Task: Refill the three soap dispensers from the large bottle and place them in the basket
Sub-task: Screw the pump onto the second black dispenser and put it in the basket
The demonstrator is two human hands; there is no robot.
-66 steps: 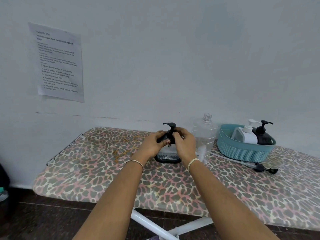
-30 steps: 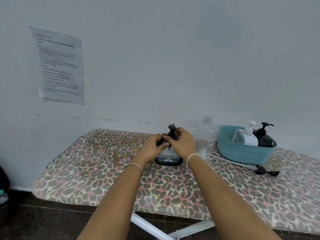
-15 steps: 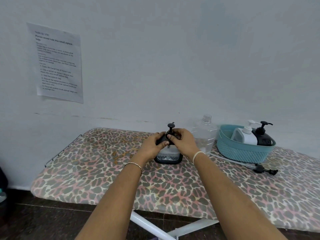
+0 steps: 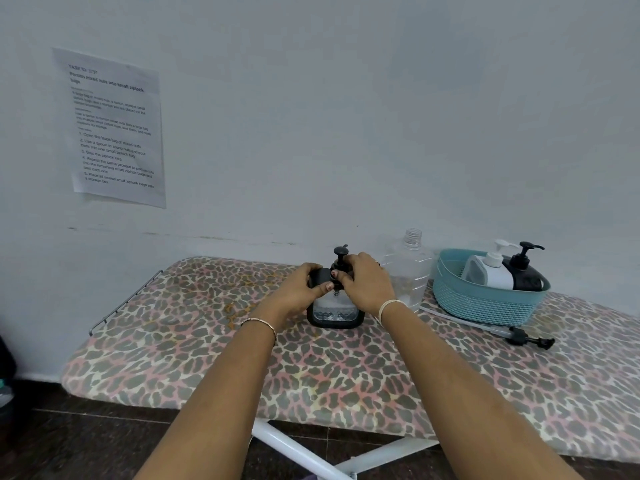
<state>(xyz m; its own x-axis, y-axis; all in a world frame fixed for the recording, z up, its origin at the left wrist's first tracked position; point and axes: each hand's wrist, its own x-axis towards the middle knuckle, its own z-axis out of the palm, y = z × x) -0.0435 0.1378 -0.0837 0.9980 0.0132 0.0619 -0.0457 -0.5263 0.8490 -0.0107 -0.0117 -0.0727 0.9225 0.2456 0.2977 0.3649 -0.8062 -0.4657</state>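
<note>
Left of the basket [image 4: 485, 303]: clear dispenser [image 4: 335, 311], upright.
Left hand [image 4: 298, 289]: grips the dispenser's black shoulder.
Right hand [image 4: 367, 284]: curled round its pump collar.
Inside the basket: white dispenser [image 4: 491, 277], black dispenser [image 4: 524, 277].
Just left of the basket: large bottle [image 4: 410, 268], uncapped.

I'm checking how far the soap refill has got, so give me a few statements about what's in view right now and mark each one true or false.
1. Two dispensers, the white dispenser and the black dispenser, sit in the basket. True.
2. The large bottle has its cap on. False: its threaded neck is bare and open.
3. The left hand and the right hand both hold the clear dispenser. True.
4. The loose pump lies inside the basket. False: it lies on the ironing board, in front of the basket.
</note>
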